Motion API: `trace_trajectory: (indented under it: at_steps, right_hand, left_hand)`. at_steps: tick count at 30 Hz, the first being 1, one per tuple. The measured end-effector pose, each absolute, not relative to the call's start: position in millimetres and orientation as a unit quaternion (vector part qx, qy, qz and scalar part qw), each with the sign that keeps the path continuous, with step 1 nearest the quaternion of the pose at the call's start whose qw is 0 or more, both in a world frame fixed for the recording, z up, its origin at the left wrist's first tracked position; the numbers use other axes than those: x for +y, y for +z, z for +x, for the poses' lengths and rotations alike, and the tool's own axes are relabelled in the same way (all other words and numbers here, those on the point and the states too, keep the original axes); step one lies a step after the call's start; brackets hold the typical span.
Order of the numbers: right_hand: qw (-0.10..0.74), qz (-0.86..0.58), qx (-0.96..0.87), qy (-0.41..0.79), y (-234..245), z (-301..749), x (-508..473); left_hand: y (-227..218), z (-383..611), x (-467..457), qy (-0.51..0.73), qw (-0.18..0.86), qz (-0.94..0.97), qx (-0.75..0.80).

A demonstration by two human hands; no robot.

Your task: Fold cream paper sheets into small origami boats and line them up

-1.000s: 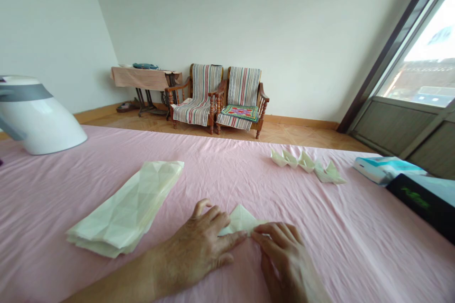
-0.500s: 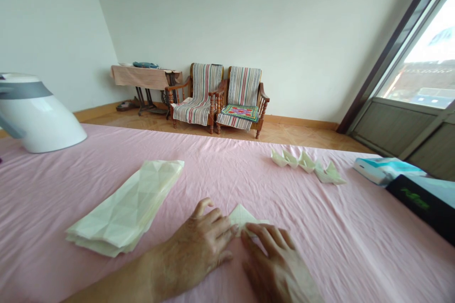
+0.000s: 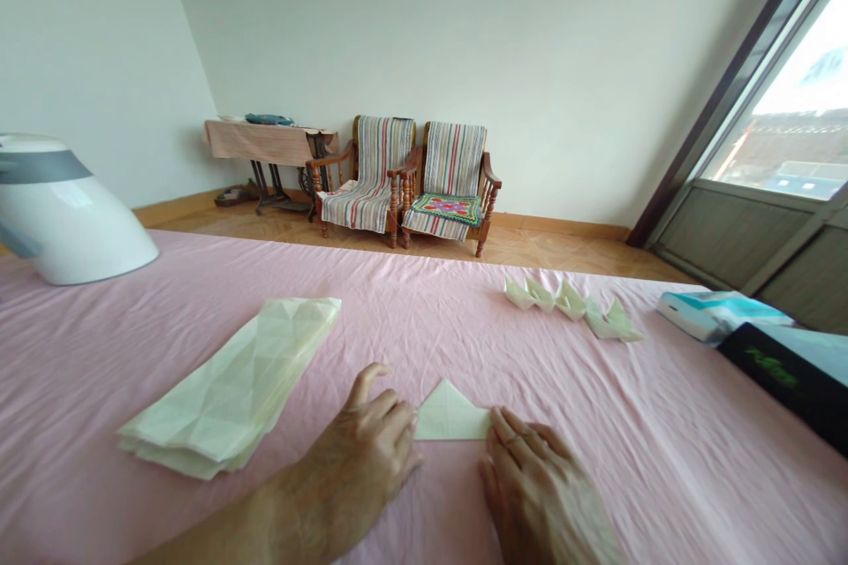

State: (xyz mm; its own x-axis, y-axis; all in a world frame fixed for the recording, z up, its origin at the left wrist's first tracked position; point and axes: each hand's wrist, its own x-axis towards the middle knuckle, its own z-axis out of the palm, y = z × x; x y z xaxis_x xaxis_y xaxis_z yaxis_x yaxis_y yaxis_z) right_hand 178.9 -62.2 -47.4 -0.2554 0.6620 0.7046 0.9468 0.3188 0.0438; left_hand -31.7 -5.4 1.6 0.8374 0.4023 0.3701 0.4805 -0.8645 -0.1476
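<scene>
A small pale-green paper (image 3: 454, 413), folded with a pointed top and a straight lower edge, lies flat between my hands. My left hand (image 3: 363, 450) touches its left end with bent fingertips; one finger is lifted apart from the rest. At the right end, my right hand (image 3: 540, 477) rests with its fingers stretched out over the corner. Neither hand grips the paper. Left of them lies a stack of creased pale-green paper sheets (image 3: 231, 384). Beyond my right hand stands a row of several folded paper boats (image 3: 570, 300).
Pink cloth (image 3: 397, 327) with wrinkles covers the table. A white and grey kettle (image 3: 93, 221) stands at the far left. On the right are a blue and white tissue pack (image 3: 715, 313) and a black box (image 3: 782, 371). Two wooden armchairs (image 3: 404, 181) stand by the wall.
My hands have moved apart toward the paper's two ends, the right hand sliding rightward. More of the folded paper now shows, including its straight lower edge.
</scene>
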Motion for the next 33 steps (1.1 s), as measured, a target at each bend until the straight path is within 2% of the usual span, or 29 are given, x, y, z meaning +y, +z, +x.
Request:
trace_trajectory:
  at_steps: [8, 15, 22, 28, 33]
  right_hand:
    - [0.201, -0.553, -0.781, -0.209, -32.0, 194.4, -62.5]
    - [0.234, -0.577, -0.767, -0.153, -40.8, 205.1, -56.0]
    - [0.272, -0.545, -0.789, -0.083, -38.1, 196.8, -57.3]
    - [0.268, -0.557, -0.784, -0.058, -37.6, 193.0, -61.6]
    - [0.259, -0.543, -0.798, -0.045, -34.2, 191.9, -62.6]
  left_hand:
    - [-3.5, -31.7, -5.8, -0.184, 0.106, -0.937, -0.276]
    - [3.9, -35.8, -2.2, -0.194, -0.007, -0.924, -0.329]
    - [2.7, -36.3, -2.0, -0.195, -0.030, -0.939, -0.282]
    - [-5.0, -36.6, -1.8, -0.206, -0.042, -0.945, -0.252]
    - [-2.1, -36.1, 1.4, -0.191, -0.099, -0.950, -0.227]
